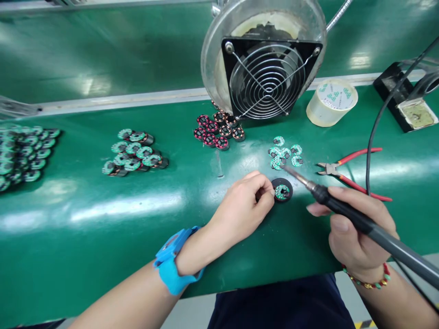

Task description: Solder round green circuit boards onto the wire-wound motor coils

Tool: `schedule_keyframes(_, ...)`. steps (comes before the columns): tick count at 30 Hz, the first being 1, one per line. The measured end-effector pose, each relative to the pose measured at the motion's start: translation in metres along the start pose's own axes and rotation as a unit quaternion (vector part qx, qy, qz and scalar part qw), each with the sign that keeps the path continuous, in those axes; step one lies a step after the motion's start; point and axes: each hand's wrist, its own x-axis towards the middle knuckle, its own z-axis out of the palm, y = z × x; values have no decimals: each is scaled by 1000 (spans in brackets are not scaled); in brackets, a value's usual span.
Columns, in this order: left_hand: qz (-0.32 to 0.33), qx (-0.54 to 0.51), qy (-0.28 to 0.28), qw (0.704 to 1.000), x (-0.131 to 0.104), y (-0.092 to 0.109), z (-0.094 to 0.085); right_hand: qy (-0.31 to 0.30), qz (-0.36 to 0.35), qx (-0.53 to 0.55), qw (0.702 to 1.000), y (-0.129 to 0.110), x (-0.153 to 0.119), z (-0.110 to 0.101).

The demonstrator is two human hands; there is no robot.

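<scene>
Fingers of the left hand (242,205) are drawn together against the thumb at the left rim of a black round base (290,191); whether they pinch anything there is hidden. On that base, toward the near edge of the green table (85,256), sits a round green circuit board (280,188). The right hand (360,228) grips a soldering iron (358,214) by its dark handle, the metal tip angled toward the far left corner and, in this view, ending just beside a cluster of loose circuit boards (284,153).

Right of these lie red-handled diagonal cutters (331,169), their jaws spread. Near the far edge stand a roll of clear tape (325,114) and, at the right, a soldering iron stand (394,107) with a sponge (416,113). A fan with a wire guard (269,89) rises at the far edge, beside a group of wound motor stators (211,127), some red, some copper. Farther left, stators topped with boards (133,148) lie in a group; a larger stack (20,155) is at the left edge. A blue wrist strap (176,260) circles the left wrist, a beaded bracelet (368,284) the right.
</scene>
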Motion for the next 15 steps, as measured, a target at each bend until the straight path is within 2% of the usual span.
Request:
schedule_keyframes(3, 2, -3, 3, 1000, 0, 0, 1, -6, -5, 6, 1000, 0, 9, 10)
schedule_keyframes(7, 6, -4, 6, 1000, 1, 0, 3, -117, -25, -121, 985, 2, 18, 22)
schedule_keyframes(9, 7, -4, 6, 1000, 1, -1, 3, -149, -30, -149, 977, 5, 19, 26)
schedule_keyframes(15, 40, -29, -10, 999, 0, -6, -3, -155, -51, -169, 972, 8, 19, 30)
